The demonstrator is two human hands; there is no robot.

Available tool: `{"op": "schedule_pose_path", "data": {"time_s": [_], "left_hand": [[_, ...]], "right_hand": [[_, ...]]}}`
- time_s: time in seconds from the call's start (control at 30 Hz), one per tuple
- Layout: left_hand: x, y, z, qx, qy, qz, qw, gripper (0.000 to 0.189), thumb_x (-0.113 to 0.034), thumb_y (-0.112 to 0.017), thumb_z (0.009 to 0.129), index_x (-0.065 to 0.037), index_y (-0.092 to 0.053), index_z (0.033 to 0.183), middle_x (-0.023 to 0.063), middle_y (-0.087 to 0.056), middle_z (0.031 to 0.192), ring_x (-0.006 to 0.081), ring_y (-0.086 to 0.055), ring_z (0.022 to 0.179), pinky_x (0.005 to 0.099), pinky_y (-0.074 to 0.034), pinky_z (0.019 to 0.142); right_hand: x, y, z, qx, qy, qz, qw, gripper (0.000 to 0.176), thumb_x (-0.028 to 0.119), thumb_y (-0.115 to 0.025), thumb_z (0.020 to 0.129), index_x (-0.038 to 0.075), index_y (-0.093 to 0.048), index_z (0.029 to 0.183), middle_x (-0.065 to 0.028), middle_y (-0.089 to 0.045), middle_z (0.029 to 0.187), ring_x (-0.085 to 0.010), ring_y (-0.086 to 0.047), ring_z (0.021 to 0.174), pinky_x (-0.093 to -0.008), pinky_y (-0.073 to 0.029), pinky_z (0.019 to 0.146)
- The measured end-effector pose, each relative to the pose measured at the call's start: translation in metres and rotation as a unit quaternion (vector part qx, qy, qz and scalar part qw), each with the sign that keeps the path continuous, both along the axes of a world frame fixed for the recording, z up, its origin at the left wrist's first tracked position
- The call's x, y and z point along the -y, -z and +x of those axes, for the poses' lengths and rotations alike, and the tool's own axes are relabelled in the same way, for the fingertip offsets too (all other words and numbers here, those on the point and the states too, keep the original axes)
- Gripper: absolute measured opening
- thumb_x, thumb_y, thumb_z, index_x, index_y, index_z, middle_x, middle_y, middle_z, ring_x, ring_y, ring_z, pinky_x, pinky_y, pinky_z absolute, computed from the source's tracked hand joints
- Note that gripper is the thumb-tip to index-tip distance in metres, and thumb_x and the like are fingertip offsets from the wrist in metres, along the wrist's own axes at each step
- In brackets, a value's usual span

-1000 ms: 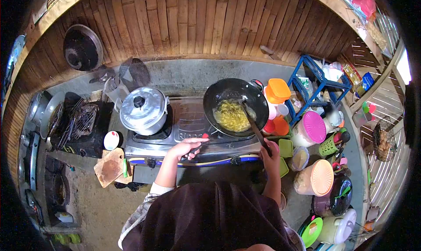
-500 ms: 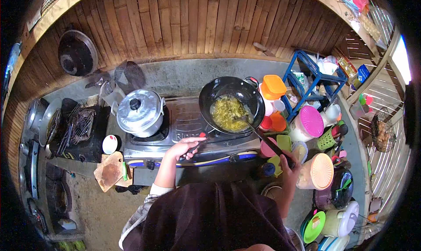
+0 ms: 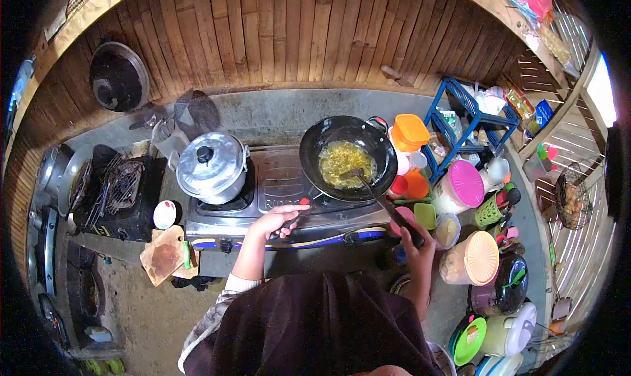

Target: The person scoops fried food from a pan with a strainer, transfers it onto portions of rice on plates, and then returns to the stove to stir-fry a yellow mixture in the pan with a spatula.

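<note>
A black wok [image 3: 315,136] sits on the right burner of the steel stove [image 3: 282,179], with yellow-green food [image 3: 343,162] in liquid inside it. My right hand [image 3: 419,241] is wrapped round the handle of a dark spatula [image 3: 388,205], whose blade rests in the food. In front of the stove, my left hand [image 3: 279,222] is closed round a thin dark handle with a red tip [image 3: 304,201] near the wok's lower left; most of that handle is hidden by my fingers. On the left burner stands a lidded silver pot [image 3: 210,169].
Left of the stove are a cutting board [image 3: 162,261], a green-handled knife [image 3: 187,254], a small white bowl [image 3: 165,215] and a grill rack [image 3: 123,185]. Plastic containers, including an orange one [image 3: 410,132] and a pink-lidded one [image 3: 467,183], crowd the right, near a blue rack [image 3: 460,129].
My right hand has moved a little left and up, and the spatula's blade has shifted left and up in the wok. My left hand has stayed nearly still.
</note>
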State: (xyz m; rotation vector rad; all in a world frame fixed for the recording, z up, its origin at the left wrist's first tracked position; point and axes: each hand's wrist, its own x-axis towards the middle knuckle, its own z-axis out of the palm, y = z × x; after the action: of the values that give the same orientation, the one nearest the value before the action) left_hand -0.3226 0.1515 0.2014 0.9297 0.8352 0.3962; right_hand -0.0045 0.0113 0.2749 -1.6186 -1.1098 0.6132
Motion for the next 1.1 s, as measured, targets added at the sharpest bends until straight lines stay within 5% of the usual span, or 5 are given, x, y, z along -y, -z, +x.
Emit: {"op": "schedule_pose_path", "data": {"time_s": [0.3, 0.57, 0.8, 0.9, 1.1], "left_hand": [[0.001, -0.002, 0.000, 0.002, -0.004, 0.008, 1.000, 0.035, -0.018, -0.039, 0.092, -0.023, -0.044, 0.126, 0.0005, -0.044, 0.064, 0.0054, -0.034, 0.043, 0.0175, -0.026, 0.036], [0.002, -0.002, 0.000, 0.011, -0.003, -0.003, 1.000, 0.036, -0.016, -0.038, 0.092, -0.022, -0.043, 0.127, 0.0008, -0.044, 0.065, 0.0057, -0.035, 0.044, 0.0174, -0.027, 0.037], [0.001, 0.000, 0.000, 0.015, 0.002, 0.009, 1.000, 0.036, -0.015, -0.037, 0.092, -0.021, -0.042, 0.128, 0.0009, -0.044, 0.064, 0.0055, -0.035, 0.044, 0.0172, -0.026, 0.037], [0.000, 0.002, 0.000, 0.012, 0.003, 0.009, 1.000, 0.036, -0.016, -0.037, 0.092, -0.021, -0.042, 0.128, 0.0007, -0.043, 0.064, 0.0053, -0.034, 0.044, 0.0173, -0.026, 0.036], [0.002, 0.001, 0.001, 0.014, -0.006, -0.003, 1.000, 0.036, -0.017, -0.038, 0.092, -0.022, -0.043, 0.127, 0.0002, -0.043, 0.063, 0.0053, -0.034, 0.043, 0.0174, -0.026, 0.036]], "right_hand": [[-0.055, 0.030, -0.035, -0.118, -0.097, 0.078, 0.985, 0.038, 0.009, -0.060, 0.081, -0.003, -0.049, 0.115, -0.0048, -0.056, 0.079, -0.0072, -0.051, 0.058, -0.0216, -0.044, 0.051], [-0.075, 0.053, -0.049, -0.040, -0.148, 0.035, 0.988, 0.045, 0.006, -0.054, 0.082, 0.000, -0.039, 0.124, -0.0081, -0.055, 0.079, -0.0117, -0.055, 0.052, -0.0233, -0.047, 0.053], [-0.072, 0.081, -0.022, 0.056, -0.116, 0.107, 0.986, 0.036, 0.003, -0.056, 0.080, 0.000, -0.049, 0.115, -0.0073, -0.055, 0.082, -0.0108, -0.054, 0.058, -0.0222, -0.045, 0.054], [-0.051, 0.057, -0.019, -0.101, -0.094, 0.038, 0.990, 0.034, 0.002, -0.059, 0.079, 0.002, -0.053, 0.112, -0.0031, -0.056, 0.082, -0.0083, -0.052, 0.062, -0.0211, -0.044, 0.055], [-0.025, 0.032, -0.001, -0.078, -0.042, 0.081, 0.993, 0.021, 0.007, -0.058, 0.082, 0.003, -0.059, 0.102, -0.0013, -0.057, 0.074, -0.0058, -0.050, 0.057, -0.0194, -0.040, 0.050]]}}
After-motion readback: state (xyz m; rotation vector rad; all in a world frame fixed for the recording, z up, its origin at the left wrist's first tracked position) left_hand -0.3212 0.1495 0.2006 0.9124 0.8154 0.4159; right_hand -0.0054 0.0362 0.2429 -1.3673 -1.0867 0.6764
